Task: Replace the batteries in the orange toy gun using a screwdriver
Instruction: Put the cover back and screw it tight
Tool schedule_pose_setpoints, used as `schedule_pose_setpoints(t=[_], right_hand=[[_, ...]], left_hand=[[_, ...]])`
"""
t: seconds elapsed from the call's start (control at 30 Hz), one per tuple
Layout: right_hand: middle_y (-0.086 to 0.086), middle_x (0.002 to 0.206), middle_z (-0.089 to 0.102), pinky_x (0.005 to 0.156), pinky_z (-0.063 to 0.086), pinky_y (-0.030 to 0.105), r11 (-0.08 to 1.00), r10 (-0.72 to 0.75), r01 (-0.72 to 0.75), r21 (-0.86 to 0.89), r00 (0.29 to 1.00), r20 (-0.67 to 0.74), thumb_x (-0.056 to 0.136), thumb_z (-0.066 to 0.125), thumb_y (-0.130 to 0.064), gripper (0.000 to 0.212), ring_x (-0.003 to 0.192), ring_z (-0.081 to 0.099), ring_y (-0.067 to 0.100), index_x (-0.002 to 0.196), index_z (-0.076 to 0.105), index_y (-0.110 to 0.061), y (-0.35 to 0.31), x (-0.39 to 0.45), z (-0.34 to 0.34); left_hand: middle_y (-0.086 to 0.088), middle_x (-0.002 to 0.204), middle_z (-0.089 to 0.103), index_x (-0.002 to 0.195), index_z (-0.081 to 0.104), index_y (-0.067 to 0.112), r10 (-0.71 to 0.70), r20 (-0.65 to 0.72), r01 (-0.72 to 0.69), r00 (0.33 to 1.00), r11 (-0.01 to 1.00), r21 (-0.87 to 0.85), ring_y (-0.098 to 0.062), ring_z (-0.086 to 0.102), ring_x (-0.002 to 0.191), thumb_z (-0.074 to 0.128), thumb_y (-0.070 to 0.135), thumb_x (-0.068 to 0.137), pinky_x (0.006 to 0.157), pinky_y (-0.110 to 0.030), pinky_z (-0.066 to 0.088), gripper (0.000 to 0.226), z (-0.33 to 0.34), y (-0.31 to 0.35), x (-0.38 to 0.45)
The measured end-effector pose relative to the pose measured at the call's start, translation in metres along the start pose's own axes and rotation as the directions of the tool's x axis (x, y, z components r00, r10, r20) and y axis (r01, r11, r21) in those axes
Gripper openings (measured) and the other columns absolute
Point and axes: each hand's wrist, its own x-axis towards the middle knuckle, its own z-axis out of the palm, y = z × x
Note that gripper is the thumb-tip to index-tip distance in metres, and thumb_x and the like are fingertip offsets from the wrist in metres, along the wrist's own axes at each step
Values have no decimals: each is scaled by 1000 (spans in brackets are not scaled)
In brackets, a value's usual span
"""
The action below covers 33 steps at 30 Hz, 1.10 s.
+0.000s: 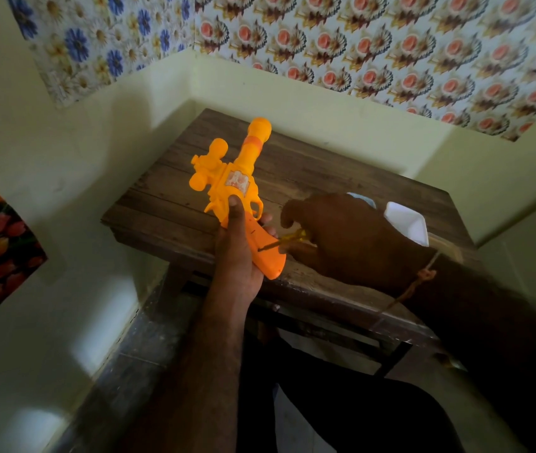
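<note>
Gripping the orange toy gun (239, 188) by its handle, left hand (237, 256) steadies it; right hand (332, 237) pinches the screwdriver (287, 240), tip in the grip screw just beside the left fingers. Push in firmly, turn slow so it doesn't slip.

Left hand (232, 256) grips toy gun (240, 191); right hand (341, 237) holds screwdriver (289, 240).
</note>
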Motion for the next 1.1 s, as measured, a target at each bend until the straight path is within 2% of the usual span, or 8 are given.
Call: schedule_pose_setpoints(t=[0.1, 0.2, 0.33, 0.47, 0.57, 0.8, 0.97, 1.1], right_hand=[[-11, 82, 53, 66, 38, 27, 999, 6, -8, 51, 1000, 26, 86, 61, -31, 16, 79, 56, 13, 100, 54, -27, 0, 0, -1], [-5, 83, 63, 67, 43, 29, 998, -5, 6, 61, 1000, -8, 88, 61, -32, 11, 78, 59, 15, 96, 62, -24, 5, 0, -3], [0, 93, 64, 74, 48, 35, 1000, -14, 14, 0, 1000, 4, 91, 46, -50, 37, 86, 59, 16, 98, 65, -19, 7, 0, -1], [-7, 86, 61, 69, 47, 31, 997, -30, 32, 70, 999, -26, 88, 56, -41, 20, 79, 60, 15, 100, 59, -26, 3, -4, 0], [-11, 75, 54, 63, 45, 30, 993, -22, 22, 114, 1000, -4, 85, 61, -31, 10, 69, 53, 11, 92, 57, -25, 4, -4, -1], [-4, 76, 58, 61, 37, 27, 1000, 4, -4, -15, 1000, -6, 95, 44, -45, 31, 69, 53, 13, 87, 62, -21, 7, 1, 4], [-13, 71, 52, 53, 32, 17, 997, -10, 12, 79, 1000, -25, 86, 59, -42, 21, 62, 48, 6, 99, 53, -27, 5, -5, 2], [-8, 67, 53, 52, 32, 26, 996, 13, -11, 89, 1000, -15, 89, 51, -43, 24, 58, 46, 10, 81, 56, -21, 9, -1, 1]], left_hand=[[-1, 82, 72, 126, 55, 20, 4, -37, -3, 999, 1000, 12, -15, 65, 75, 58, 61, 77, 87, -44, 51, 63, 0, 0, 1], [-1, 82, 72, 128, 55, 21, -7, -56, 9, 998, 999, 40, -14, 65, 73, 59, 63, 78, 80, -41, 52, 65, 1, 1, 1], [-5, 85, 66, 136, 50, 18, -23, -17, 24, 1000, 998, 53, -17, 61, 73, 69, 73, 62, 79, -44, 49, 93, -1, 2, 2], [-2, 84, 71, 135, 51, 18, -1, -26, 2, 1000, 999, 38, -15, 64, 74, 61, 65, 73, 81, -42, 52, 78, -2, -1, 1], [2, 81, 74, 128, 54, 21, -4, -48, 6, 999, 999, 43, -11, 67, 71, 59, 60, 74, 71, -33, 56, 66, -2, -1, 2], [-9, 97, 71, 129, 56, 21, -41, -50, 43, 998, 998, 52, -28, 64, 96, 69, 71, 62, 97, -56, 47, 84, -3, 2, 2], [1, 83, 73, 122, 56, 19, -6, -52, 9, 999, 999, 51, -12, 66, 74, 52, 55, 91, 72, -31, 57, 47, -3, 1, 5], [-4, 87, 69, 131, 53, 16, -33, -44, 36, 998, 996, 78, -17, 64, 79, 60, 67, 78, 79, -41, 51, 74, -1, 4, 1]])
